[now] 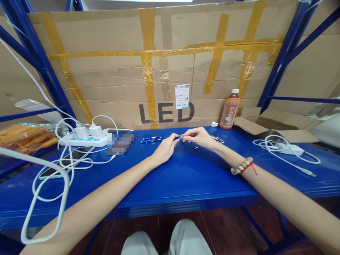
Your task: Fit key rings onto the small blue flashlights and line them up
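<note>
Both my hands meet at the back middle of the blue metal shelf point(186, 177). My left hand point(166, 148) pinches one end of a small blue pen-like part point(177, 137). My right hand point(198, 136) is closed in a pinch on its other end, where a small silvery piece shows. Two more small blue parts point(149, 140) lie just left of my left hand. A few tiny dark and silvery pieces point(195, 146) lie under and beside my right hand. A bead bracelet with a red cord point(243, 165) sits on my right wrist.
A white power strip point(85, 141) with chargers and looping white cables stands at the left, by a phone point(57, 167). An orange drink bottle point(230, 110) and an open cardboard box point(276, 125) stand at the right, with a white charger cable point(288, 150). A taped cardboard sheet marked LED point(164, 71) forms the back wall.
</note>
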Demonstrator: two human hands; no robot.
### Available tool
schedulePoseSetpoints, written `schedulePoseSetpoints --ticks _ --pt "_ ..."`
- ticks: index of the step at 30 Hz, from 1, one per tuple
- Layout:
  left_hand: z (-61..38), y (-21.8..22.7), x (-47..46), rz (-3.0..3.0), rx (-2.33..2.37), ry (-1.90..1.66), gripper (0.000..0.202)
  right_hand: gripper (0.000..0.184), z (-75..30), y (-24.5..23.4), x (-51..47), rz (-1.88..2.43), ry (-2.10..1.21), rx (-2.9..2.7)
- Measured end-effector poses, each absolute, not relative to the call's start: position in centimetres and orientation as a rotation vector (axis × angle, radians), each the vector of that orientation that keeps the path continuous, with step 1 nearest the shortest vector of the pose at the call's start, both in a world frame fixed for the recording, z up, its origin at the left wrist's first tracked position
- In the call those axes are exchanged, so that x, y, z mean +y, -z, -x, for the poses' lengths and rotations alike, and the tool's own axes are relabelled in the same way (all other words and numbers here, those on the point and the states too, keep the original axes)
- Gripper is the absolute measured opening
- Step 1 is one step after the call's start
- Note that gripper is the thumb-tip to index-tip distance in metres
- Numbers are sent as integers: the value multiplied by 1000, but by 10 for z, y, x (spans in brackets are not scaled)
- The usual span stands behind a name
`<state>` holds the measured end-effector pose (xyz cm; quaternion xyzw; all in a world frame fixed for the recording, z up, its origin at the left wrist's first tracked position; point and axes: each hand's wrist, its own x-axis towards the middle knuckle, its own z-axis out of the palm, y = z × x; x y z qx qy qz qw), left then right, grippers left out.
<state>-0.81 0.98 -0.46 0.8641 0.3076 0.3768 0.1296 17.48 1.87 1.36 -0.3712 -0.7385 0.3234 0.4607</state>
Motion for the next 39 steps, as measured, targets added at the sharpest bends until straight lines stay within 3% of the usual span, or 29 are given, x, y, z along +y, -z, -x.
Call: schedulePoseSetpoints --ticks 17,27,39 --pt "8 4 11 -2542 1039 -1034 26 32 -174 -14 16 934 -809 -1779" --pt "8 0 5 -2583 1146 -916 26 21 -173 -11 19 846 -700 -1840" --pt "8 0 5 -2644 1183 -807 27 32 -174 -9 22 997 -671 -1820"
